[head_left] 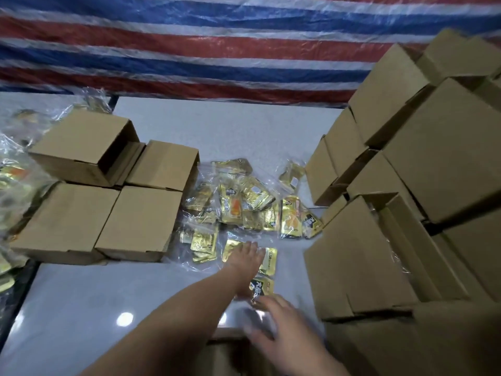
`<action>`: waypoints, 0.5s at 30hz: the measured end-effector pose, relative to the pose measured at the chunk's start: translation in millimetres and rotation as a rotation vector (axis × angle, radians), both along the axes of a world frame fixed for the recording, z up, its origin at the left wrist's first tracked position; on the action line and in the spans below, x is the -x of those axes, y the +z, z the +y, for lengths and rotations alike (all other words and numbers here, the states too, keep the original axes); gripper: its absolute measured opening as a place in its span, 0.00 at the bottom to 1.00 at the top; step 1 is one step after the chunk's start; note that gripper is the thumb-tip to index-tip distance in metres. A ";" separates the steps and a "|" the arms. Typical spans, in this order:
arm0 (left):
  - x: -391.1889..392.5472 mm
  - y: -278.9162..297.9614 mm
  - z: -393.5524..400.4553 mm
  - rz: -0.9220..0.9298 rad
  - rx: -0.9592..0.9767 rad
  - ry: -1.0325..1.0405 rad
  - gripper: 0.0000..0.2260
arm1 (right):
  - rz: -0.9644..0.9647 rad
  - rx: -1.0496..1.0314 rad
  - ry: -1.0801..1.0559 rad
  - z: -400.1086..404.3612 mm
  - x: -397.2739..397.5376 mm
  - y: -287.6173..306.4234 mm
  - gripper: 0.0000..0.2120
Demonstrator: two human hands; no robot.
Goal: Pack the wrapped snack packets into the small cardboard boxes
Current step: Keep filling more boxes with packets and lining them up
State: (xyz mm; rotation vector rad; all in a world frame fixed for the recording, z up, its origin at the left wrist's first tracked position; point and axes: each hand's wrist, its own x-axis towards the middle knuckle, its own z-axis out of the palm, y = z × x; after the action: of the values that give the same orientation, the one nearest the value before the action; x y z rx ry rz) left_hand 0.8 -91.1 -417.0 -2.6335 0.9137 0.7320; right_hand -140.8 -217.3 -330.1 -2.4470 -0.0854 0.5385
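Observation:
Gold snack packets in clear plastic bags (244, 207) lie heaped in the middle of the white table (81, 308). My left hand (245, 257) reaches forward with its fingers stretched flat on the nearest bag (267, 260). My right hand (282, 324) is low and blurred, fingers spread, just below a gold and black packet (261, 287); it holds nothing that I can see. A small cardboard box (225, 351) sits at the bottom edge, partly hidden under my right hand and left forearm.
Four small cardboard boxes (108, 191) stand in a block on the left, the far-left one open at its side. A tall stack of boxes (406, 185) fills the right. More bagged packets (10, 180) lie at the far left. A striped tarp (189, 44) hangs behind.

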 end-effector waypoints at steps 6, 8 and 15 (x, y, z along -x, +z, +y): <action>-17.2 -23.2 -9.4 0.001 0.027 0.008 0.58 | -0.049 -0.002 0.030 -2.2 4.1 -23.6 0.22; -8.1 -25.3 -14.5 0.018 0.038 0.004 0.54 | -0.086 -0.004 0.037 -6.4 2.8 -27.3 0.17; 5.4 -27.6 7.8 0.183 0.170 0.187 0.24 | -0.076 -0.046 0.029 -5.0 -0.7 -25.8 0.15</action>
State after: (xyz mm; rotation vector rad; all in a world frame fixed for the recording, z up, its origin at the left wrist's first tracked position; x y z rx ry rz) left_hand -4.6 -83.4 -444.6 -2.8681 0.8149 0.9957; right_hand -140.1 -222.3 -355.9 -2.4249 -0.1627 0.4512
